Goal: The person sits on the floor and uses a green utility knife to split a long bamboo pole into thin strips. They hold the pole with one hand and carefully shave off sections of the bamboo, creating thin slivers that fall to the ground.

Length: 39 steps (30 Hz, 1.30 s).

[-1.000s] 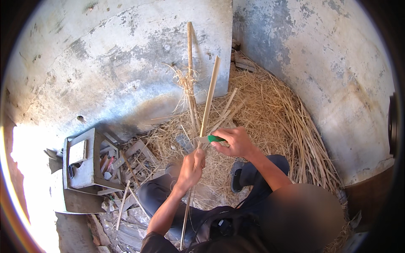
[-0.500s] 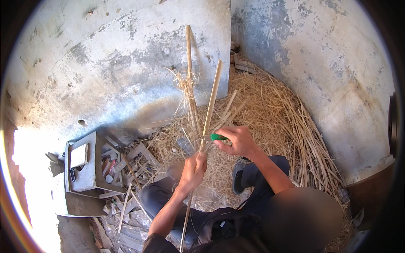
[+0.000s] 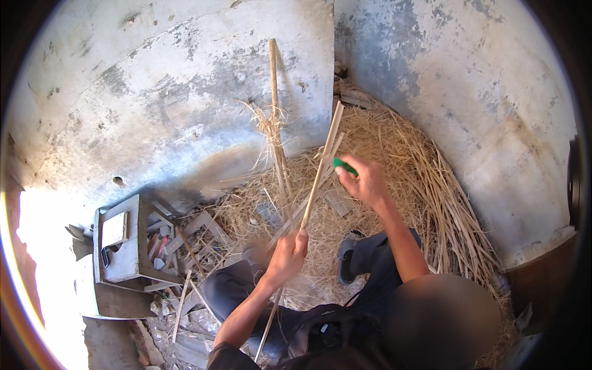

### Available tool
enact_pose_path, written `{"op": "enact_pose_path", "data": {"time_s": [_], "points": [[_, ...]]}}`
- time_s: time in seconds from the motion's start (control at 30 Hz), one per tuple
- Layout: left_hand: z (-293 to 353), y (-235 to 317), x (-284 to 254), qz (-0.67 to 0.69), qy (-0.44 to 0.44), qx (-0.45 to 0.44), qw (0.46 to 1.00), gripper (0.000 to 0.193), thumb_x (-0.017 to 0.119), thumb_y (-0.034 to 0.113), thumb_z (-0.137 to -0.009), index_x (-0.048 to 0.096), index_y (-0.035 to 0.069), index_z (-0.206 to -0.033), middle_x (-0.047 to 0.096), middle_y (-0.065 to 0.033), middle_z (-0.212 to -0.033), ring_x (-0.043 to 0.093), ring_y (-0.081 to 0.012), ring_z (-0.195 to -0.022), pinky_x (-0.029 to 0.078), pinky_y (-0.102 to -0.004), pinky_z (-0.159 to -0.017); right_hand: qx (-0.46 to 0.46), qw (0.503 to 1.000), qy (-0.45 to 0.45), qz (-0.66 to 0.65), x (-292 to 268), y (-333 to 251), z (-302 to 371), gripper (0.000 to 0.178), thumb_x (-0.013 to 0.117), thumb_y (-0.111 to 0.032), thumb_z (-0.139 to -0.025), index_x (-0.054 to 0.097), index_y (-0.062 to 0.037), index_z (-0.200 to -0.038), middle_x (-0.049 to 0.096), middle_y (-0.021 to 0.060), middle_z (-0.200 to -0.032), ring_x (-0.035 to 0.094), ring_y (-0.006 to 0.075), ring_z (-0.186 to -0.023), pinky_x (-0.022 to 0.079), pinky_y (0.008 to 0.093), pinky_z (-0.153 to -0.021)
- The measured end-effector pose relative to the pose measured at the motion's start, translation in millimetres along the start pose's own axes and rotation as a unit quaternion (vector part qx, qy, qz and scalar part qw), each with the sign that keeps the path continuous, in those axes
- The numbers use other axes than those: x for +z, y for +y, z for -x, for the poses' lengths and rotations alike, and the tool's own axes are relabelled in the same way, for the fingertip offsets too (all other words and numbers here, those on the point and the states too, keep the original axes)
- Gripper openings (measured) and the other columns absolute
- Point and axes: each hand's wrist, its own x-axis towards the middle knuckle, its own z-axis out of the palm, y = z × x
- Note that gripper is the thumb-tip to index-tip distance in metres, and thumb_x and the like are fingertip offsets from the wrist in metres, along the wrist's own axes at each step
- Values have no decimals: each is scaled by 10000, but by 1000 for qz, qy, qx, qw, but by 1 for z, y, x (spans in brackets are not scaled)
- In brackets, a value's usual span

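Observation:
My left hand (image 3: 288, 256) is closed around a long pale wooden strip (image 3: 316, 187), which looks like split cane or bamboo. The strip slants up and away to the right, and its lower end runs down past my left forearm. My right hand (image 3: 368, 180) grips a green-handled knife (image 3: 346, 166). Its blade, hard to make out, lies at the strip's upper part. Behind the strip, an upright stick (image 3: 274, 80) leans by the wall, with a tuft of curled shavings (image 3: 269, 128) caught partway along it.
Shavings (image 3: 376, 154) cover the floor ahead and to the right, with long thin strips (image 3: 453, 206) along the right wall. At the left stands a worn wooden stool-like frame (image 3: 139, 262), with wood scraps (image 3: 209, 231) beside it. Peeling walls (image 3: 185, 80) meet in the corner.
My right hand and the knife have moved up and to the right along the strip, away from my left hand. The strip's top has tilted rightward. My left hand keeps its hold.

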Motion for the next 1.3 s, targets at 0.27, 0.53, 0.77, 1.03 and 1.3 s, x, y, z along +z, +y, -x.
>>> {"op": "enact_pose_path", "data": {"time_s": [0.27, 0.53, 0.77, 1.03, 1.3], "points": [[3, 5, 8, -23, -37, -1, 999, 526, 412, 348, -1152, 552, -51, -839, 515, -184, -604, 479, -311, -543, 416, -484, -586, 86, 984, 133, 76, -34, 47, -19, 359, 615, -416, -1054, 754, -84, -1055, 622, -12, -604, 527, 83, -478, 370, 264, -423], [4, 16, 11, -37, -29, 22, 999, 502, 443, 332, -1141, 562, -66, -858, 477, -261, -613, 448, -403, -535, 408, -508, -575, 120, 977, 118, 133, -39, 50, -18, 356, 618, -414, -1054, 761, -88, -1079, 631, -3, -619, 562, 105, -507, 425, 286, -488], [16, 28, 13, -52, -94, 28, 994, 471, 470, 321, -1122, 583, -71, -885, 523, -292, -655, 531, -457, -600, 461, -528, -647, 313, 886, 325, 103, -73, 124, 4, 439, 536, -474, -1082, 753, -97, -1146, 621, 6, -697, 524, 109, -543, 423, 329, -512], [-12, -32, 9, -34, -78, 137, 987, 474, 377, 346, -1127, 590, -17, -908, 478, -114, -640, 500, -265, -606, 443, -428, -638, 309, 938, 157, 20, -34, 63, 11, 348, 531, -381, -1096, 721, -92, -1131, 533, -22, -698, 415, 84, -531, 328, 287, -447], [-15, 7, -20, 228, -101, -38, 968, 478, 262, 476, -1149, 491, 74, -1028, 382, 27, -655, 344, -88, -553, 300, -279, -520, -36, 995, 55, -79, 7, -47, 6, 305, 647, -301, -1025, 717, -11, -1087, 745, 98, -923, 735, 177, -730, 576, 340, -577]]}}
